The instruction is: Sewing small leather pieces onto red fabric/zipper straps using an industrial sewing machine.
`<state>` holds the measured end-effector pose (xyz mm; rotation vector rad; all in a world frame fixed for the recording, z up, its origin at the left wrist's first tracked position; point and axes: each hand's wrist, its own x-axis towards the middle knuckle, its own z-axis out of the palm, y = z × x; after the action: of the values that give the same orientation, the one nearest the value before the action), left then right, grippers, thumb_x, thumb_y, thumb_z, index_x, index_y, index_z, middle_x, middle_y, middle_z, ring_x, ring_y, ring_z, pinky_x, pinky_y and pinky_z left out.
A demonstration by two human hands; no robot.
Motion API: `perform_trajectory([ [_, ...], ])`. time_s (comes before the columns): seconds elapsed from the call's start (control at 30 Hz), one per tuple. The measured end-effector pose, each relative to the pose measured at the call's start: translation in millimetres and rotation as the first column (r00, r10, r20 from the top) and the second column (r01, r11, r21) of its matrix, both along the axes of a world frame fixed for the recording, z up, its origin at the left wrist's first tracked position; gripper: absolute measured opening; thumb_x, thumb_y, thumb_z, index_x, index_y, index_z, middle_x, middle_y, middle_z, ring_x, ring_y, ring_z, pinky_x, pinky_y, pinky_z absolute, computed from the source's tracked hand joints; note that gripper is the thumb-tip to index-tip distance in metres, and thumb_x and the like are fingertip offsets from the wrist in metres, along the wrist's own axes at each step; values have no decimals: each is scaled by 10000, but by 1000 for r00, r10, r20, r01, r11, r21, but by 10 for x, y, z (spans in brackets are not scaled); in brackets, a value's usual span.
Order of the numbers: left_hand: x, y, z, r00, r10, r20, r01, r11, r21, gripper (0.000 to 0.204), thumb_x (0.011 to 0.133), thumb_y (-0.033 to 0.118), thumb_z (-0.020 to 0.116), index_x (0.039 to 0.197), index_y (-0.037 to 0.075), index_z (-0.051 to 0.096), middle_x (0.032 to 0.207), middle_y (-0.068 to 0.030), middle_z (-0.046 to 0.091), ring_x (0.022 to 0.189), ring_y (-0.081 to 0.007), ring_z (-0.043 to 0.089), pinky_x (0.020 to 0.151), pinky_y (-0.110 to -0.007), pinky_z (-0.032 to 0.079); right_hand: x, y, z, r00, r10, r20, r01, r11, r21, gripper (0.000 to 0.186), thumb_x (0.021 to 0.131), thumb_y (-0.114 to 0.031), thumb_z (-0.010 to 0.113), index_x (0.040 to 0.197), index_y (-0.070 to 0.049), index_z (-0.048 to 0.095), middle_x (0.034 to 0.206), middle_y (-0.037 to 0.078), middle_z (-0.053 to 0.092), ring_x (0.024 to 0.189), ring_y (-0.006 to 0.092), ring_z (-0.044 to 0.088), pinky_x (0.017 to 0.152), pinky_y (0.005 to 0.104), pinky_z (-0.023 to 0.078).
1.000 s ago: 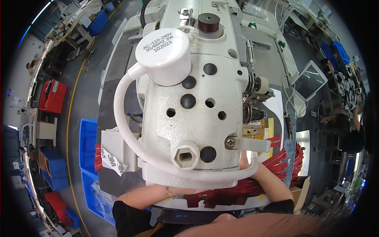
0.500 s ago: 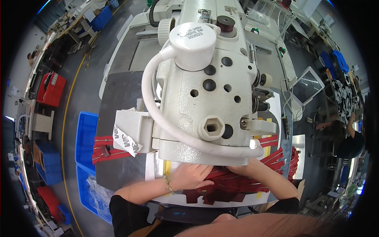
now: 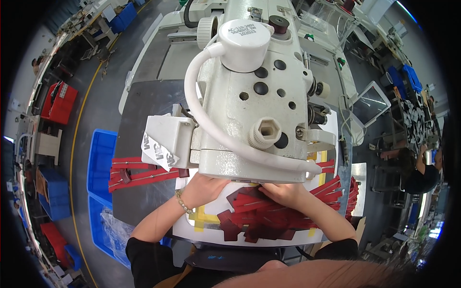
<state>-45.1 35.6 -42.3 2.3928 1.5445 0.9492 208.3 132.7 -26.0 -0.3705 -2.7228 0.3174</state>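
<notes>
Across one grey worktop (image 3: pixel 144 110), red zipper strips (image 3: pixel 273 218) are piled at 7 o'clock from the nearer right hand (image 3: pixel 288 195), aligned roughly 9-to-3, too overlapped to count; two more strips (image 3: pixel 144 180) are laid at 9 o'clock from the left hand (image 3: pixel 202 189). Both hands' fingers (image 3: pixel 272 190) are partly hidden by one white sewing machine (image 3: pixel 259 108); spread and grip cannot be told.

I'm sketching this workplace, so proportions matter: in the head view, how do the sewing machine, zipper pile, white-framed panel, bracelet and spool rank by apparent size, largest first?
1. Sewing machine
2. Zipper pile
3. White-framed panel
Bracelet and spool come last, too alike to rank.
</notes>
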Motion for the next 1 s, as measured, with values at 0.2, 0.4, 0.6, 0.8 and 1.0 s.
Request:
perform_trajectory([
  [0.2, -103, 106, -88, 988, -144, 57, 151, 976, -157, 172, 833, 100, 588, 985, 71, 661, 974, -88, 657, 925, -251, 628, 832, -355, 492, -37, 25, 5, 999, 18, -32, -17, 1000, 9, 151, 771, -131, 677, 861, -63, 577, 933, 35, 604, 805, 170, 620, 628, 287, 523],
  [0.4, 54, 255, 151, 970, -167, 177, 215, 930, -299, 245, 864, 138, 568, 1085, 85, 660, 1070, -92, 656, 1014, -243, 618, 881, -358, 478, -28, 15, -1, 999, -3, -35, 4, 999, 35, 185, 773, -118, 658, 943, -60, 614, 978, 27, 619, 852, 159, 626, 649, 279, 526],
  [0.6, 15, 162, -31, 940, -190, -283, 195, 981, -11, 336, 851, 154, 567, 1174, 76, 617, 1166, -123, 615, 1079, -275, 592, 894, -394, 474, 10, 20, -53, 1000, 0, -1, 0, 1000, 3, 206, 751, -82, 610, 955, -58, 621, 997, 38, 633, 899, 181, 628, 701, 306, 532],
  [0.8, -30, 152, -202, 936, -206, -287, 167, 974, -156, 382, 860, 125, 509, 1234, 89, 575, 1196, -119, 597, 1119, -276, 574, 966, -425, 445, -2, 22, -104, 1000, -6, -16, 6, 999, -48, 223, 753, -76, 586, 970, -50, 626, 1041, 86, 635, 991, 245, 624, 791, 349, 526],
  [1.0, 87, 57, -345, 858, -255, -446, 201, 966, -165, 447, 921, 130, 445, 1367, 105, 450, 1299, -83, 534, 1168, -241, 540, 1017, -403, 412, 45, 1, -123, 1000, -15, -8, 13, 989, -147, 247, 768, -84, 568, 1003, -39, 630, 1135, 126, 615, 1043, 251, 615, 838, 392, 519],
])
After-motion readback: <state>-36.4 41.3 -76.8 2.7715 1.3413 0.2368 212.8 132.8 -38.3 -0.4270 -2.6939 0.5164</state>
